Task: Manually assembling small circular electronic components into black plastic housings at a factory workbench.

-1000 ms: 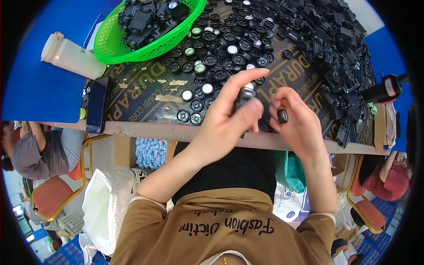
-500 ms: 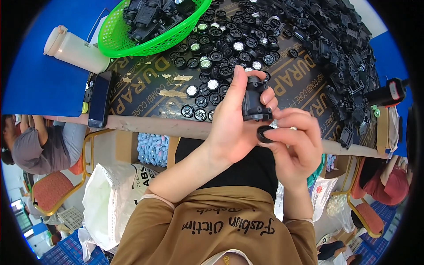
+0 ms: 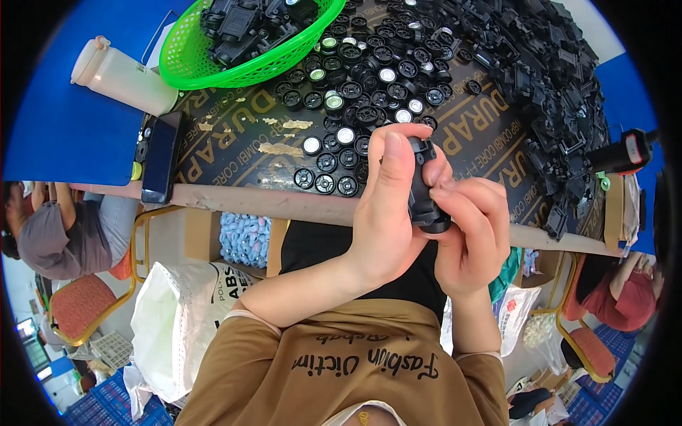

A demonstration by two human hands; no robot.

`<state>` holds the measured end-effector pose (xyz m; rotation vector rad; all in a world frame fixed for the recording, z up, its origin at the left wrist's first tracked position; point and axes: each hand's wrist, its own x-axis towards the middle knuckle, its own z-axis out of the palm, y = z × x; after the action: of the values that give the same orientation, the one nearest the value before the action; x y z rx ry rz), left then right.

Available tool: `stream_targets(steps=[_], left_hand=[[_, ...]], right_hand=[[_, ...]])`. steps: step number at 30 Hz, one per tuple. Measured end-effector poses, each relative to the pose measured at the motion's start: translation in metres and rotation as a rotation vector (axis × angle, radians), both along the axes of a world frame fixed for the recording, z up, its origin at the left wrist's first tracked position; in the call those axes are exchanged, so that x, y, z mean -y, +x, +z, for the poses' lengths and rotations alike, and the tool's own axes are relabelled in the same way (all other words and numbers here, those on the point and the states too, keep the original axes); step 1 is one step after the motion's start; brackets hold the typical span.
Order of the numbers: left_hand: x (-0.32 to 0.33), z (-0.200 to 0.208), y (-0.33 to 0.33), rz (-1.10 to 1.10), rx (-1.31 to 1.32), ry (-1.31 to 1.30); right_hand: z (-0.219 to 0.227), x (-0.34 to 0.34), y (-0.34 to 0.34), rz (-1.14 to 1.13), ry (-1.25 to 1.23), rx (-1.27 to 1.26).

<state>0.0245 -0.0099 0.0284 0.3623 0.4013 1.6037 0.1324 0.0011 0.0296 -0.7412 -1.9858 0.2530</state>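
Observation:
My left hand [image 3: 389, 206] is closed round a black plastic toy-car chassis [image 3: 420, 186], held upright above the table's near edge. At the chassis's lower end sits a small black wheel [image 3: 435, 226], gripped by the thumb and fingers of my right hand [image 3: 472, 231]. The wheel touches the chassis; whether it is seated on an axle is hidden by my fingers. Beyond my hands lies a spread of loose black wheels [image 3: 367, 115], some with silver centres.
A green basket [image 3: 245, 77] of black chassis stands at the far left. Near it are a white bottle [image 3: 121, 78] and a dark phone [image 3: 163, 156]. More black chassis [image 3: 547, 92] are heaped at the right, by a black tool [image 3: 621, 150]. A white sack [image 3: 174, 326] stands below the table.
My right hand has brought the wheel up against the chassis's lower end. My left hand has turned the chassis and moved it slightly toward me and to the right.

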Motion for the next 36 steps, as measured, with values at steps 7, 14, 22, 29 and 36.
stream_targets(steps=[7,14,22,29,36], left_hand=[[-0.001,0.006,-0.007,-0.063,0.109,0.062],[-0.001,0.01,-0.007,-0.165,0.182,-0.03],[0.0,0.008,-0.001,-0.029,-0.047,0.049],[-0.003,-0.008,0.005,0.167,-0.231,0.158],[-0.026,0.014,-0.069,0.451,-1.417,0.448]], right_hand=[[-0.005,-0.005,-0.001,0.116,0.142,-0.239],[-0.002,-0.006,0.004,0.131,0.168,-0.123],[0.003,-0.006,0.003,-0.03,0.081,0.108],[-0.011,-0.01,-0.009,-0.034,0.105,-0.033],[-0.009,-0.034,0.014,0.175,0.096,0.141]])
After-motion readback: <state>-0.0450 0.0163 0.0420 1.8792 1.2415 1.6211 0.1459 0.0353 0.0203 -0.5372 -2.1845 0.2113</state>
